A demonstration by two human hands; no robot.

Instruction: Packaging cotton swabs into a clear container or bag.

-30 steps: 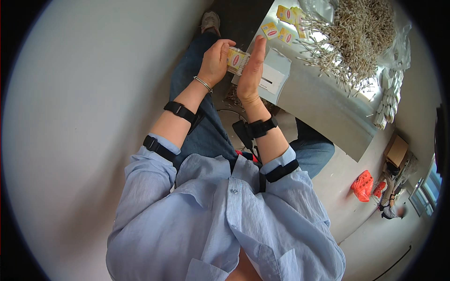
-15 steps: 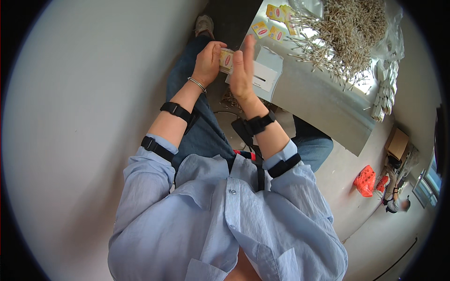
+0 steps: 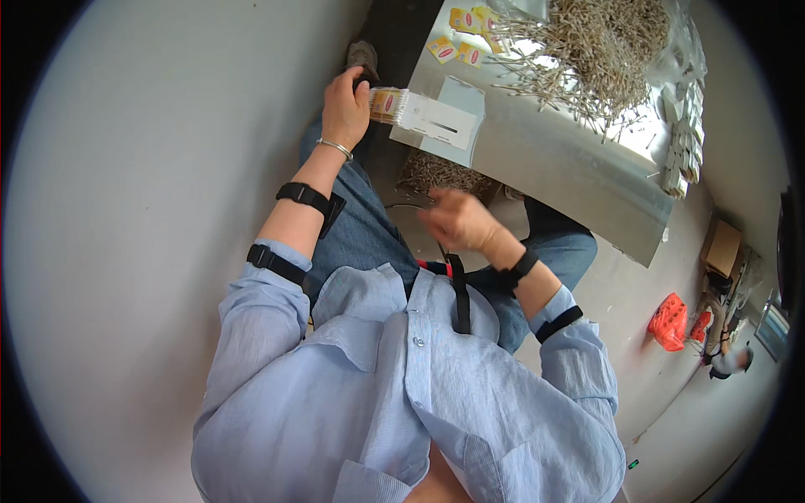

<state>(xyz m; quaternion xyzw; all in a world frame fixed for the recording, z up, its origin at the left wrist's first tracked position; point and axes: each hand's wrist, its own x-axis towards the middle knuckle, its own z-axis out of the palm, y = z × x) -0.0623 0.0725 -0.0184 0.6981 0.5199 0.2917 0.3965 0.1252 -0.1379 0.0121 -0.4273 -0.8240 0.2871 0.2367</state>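
My left hand [image 3: 345,109] is closed on a clear pack of cotton swabs [image 3: 386,106] with a yellow label, held at the table's left edge. The pack's right end meets a flat white box [image 3: 436,122] with a dark slot, which lies on a pale blue sheet [image 3: 472,102]. My right hand [image 3: 459,220] is in front of the table edge, above my lap. Its fingers are curled in and slightly blurred; whatever they hold, if anything, cannot be made out. Just beyond it, below the tabletop, loose cotton swabs [image 3: 444,173] fill a container.
A large heap of loose swabs [image 3: 604,42] covers the back of the metal table [image 3: 553,159]. Yellow cards [image 3: 470,55] lie left of it. White strips [image 3: 686,151] are stacked at the right edge. A red bag [image 3: 668,323] and another person [image 3: 728,360] are farther right.
My right hand has left the pack and come down toward my lap, its fingers now curled. My left hand has shifted slightly left with the swab pack. The view has turned a little.
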